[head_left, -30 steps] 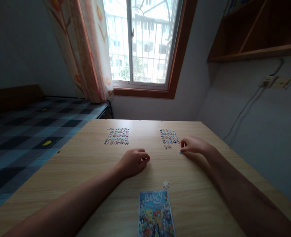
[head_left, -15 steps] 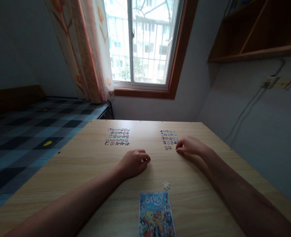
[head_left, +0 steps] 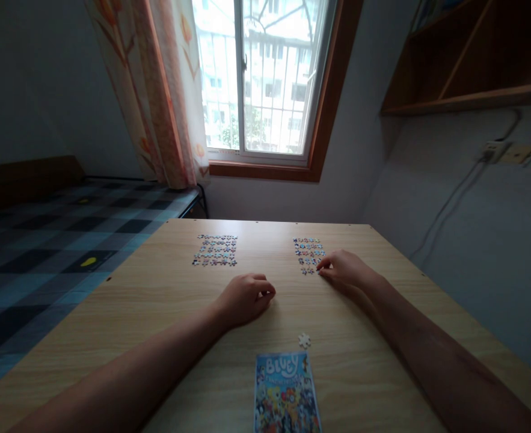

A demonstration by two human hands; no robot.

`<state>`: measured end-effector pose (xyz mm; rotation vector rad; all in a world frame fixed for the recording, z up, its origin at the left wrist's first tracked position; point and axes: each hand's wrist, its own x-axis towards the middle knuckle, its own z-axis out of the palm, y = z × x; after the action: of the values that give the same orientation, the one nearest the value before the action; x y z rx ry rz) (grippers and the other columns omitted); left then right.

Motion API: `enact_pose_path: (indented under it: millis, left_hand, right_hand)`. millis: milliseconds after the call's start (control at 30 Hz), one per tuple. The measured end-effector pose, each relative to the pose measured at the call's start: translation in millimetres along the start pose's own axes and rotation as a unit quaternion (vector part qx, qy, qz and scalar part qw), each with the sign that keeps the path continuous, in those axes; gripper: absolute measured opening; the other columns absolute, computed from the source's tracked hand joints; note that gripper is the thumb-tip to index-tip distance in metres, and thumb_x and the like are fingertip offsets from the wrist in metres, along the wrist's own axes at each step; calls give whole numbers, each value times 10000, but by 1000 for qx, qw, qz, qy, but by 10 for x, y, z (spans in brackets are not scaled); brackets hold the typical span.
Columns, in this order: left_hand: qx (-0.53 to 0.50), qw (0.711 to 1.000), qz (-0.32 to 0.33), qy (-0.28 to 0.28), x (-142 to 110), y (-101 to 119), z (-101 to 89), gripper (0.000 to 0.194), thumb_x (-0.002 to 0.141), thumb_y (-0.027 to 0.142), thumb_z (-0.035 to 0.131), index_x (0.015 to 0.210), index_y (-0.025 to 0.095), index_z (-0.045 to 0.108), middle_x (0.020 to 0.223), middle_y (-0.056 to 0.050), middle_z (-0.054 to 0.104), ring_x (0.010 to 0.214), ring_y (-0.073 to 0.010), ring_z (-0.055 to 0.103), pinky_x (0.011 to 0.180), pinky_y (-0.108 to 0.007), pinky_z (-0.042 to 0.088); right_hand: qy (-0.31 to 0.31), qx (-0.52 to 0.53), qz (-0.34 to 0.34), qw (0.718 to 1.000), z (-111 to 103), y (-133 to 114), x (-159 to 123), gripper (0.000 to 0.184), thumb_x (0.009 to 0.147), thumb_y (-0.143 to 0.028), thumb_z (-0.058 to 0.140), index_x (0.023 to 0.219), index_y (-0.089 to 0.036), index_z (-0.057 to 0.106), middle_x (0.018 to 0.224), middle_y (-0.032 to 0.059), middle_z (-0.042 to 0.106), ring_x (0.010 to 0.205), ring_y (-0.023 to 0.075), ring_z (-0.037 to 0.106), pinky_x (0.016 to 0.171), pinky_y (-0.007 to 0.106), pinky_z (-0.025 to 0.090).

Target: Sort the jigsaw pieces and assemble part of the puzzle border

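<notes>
Two grids of small puzzle pieces lie on the wooden table (head_left: 166, 313): a wider left group (head_left: 215, 249) and a narrower right group (head_left: 308, 252). My right hand (head_left: 344, 268) rests at the lower right edge of the right group, fingers pinched together on a small puzzle piece pressed to the table. My left hand (head_left: 243, 297) lies in the middle of the table as a loose fist, holding nothing that I can see. A single white piece (head_left: 304, 340) lies face down nearer to me, just above a colourful Bluey picture card (head_left: 285, 394).
A bed with a checked cover (head_left: 44, 252) stands to the left of the table. Behind the table are a window (head_left: 272, 78) and a curtain (head_left: 157, 90). A wooden shelf (head_left: 468, 60) and a wall socket (head_left: 491, 150) with a cable are on the right wall.
My right hand has slid left with its piece, from right of the right group to its lower right corner. My left hand has stayed put.
</notes>
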<state>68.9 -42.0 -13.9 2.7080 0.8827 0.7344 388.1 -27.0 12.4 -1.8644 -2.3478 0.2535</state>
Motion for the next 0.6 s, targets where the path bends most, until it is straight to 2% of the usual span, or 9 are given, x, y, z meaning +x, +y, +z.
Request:
enact_pose_path:
  millis: [300,467,533,600]
  left_hand:
    - [3,1000,-2,-6,0,-8,5,160,829,171,603,842,225,753,817,-4,704,687,-129,623,651,-235,451]
    - [2,1000,1,-9,1,-8,7,162,844,181,599,852,228,754,824,-2,706,703,-131,627,669,-242,457]
    - [3,1000,-1,-8,2,-1,5,157,846,184,603,850,226,755,815,-1,704,703,-131,624,663,-242,455]
    - [3,1000,-3,-8,4,8,1,154,850,189,605,849,224,755,815,-1,702,705,-131,622,663,-245,454]
  right_hand:
    - [14,-3,1,1000,20,-1,2,176,849,-294,667,967,-299,798,923,2,763,834,194,676,684,266,432]
    - [31,-9,-22,999,-51,-49,-20,145,862,-312,661,910,-269,791,871,5,752,754,178,650,614,267,381]
    - [7,19,-47,999,-98,-142,-57,138,852,-324,674,855,-237,780,814,8,736,703,163,627,589,261,367]
    - [-60,63,-90,992,-139,-282,-115,156,837,-348,698,811,-207,760,730,0,703,645,143,594,562,251,358]
